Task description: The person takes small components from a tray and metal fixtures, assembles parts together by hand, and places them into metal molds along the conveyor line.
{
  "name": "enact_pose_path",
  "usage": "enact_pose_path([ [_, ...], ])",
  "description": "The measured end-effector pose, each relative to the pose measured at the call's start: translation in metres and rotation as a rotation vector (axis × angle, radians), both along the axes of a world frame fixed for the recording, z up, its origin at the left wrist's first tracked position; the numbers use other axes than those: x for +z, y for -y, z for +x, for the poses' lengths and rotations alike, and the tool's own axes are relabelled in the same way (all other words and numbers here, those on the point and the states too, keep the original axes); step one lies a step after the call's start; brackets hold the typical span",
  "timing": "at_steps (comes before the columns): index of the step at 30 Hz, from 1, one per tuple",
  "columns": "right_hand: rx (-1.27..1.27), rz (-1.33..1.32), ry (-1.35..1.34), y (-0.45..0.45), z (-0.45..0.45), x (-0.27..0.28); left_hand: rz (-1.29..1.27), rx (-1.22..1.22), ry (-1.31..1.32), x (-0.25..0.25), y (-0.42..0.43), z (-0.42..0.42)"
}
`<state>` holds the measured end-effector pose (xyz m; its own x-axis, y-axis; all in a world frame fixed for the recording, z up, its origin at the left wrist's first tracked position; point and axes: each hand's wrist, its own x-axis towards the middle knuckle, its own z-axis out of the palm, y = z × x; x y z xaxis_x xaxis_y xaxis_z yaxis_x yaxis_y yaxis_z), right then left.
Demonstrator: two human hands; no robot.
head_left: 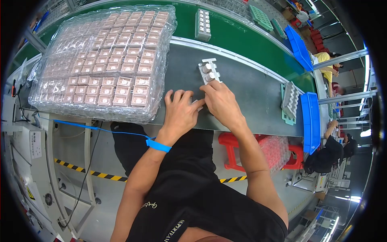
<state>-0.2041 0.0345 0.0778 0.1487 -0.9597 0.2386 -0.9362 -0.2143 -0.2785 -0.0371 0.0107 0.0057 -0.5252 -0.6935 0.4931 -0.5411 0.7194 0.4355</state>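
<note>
A narrow grey holder (203,74) carrying white plastic parts (209,68) lies on the dark work mat before me. My right hand (221,100) is at its near end, fingers bent and closed; what they grip is hidden under them. Beside it, my left hand (180,109) has curled fingers over the mat, and its thumb presses a small pale piece (199,107) next to the right hand. To the left, a stack of clear plastic trays (159,72) holds rows of small pinkish box-shaped parts (140,90).
A filled grey holder (202,28) sits on the green belt (234,38). Another holder (289,99) stands at the right on a green plate. Blue bins (310,121) line the right end. A blue cord (109,130) runs from my left wristband. Red stools (230,150) are below; other people work farther right.
</note>
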Motion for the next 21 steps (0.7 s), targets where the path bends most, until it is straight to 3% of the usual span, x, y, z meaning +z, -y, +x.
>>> enact_pose_path([
  [11, 0.095, 0.087, -0.135, 0.005, 0.009, -0.009, 0.095, -0.001, -0.104, -0.001, -0.003, 0.001],
  [13, 0.063, 0.150, -0.142, 0.007, 0.009, -0.003, 0.047, 0.003, -0.106, -0.005, -0.001, 0.003],
  [16, -0.048, -0.104, 0.049, 0.018, 0.000, 0.006, 0.091, 0.034, -0.086, -0.001, -0.003, 0.007],
  [21, -0.195, -0.053, -0.040, 0.033, -0.017, 0.004, 0.078, 0.068, -0.072, 0.008, -0.002, -0.002],
])
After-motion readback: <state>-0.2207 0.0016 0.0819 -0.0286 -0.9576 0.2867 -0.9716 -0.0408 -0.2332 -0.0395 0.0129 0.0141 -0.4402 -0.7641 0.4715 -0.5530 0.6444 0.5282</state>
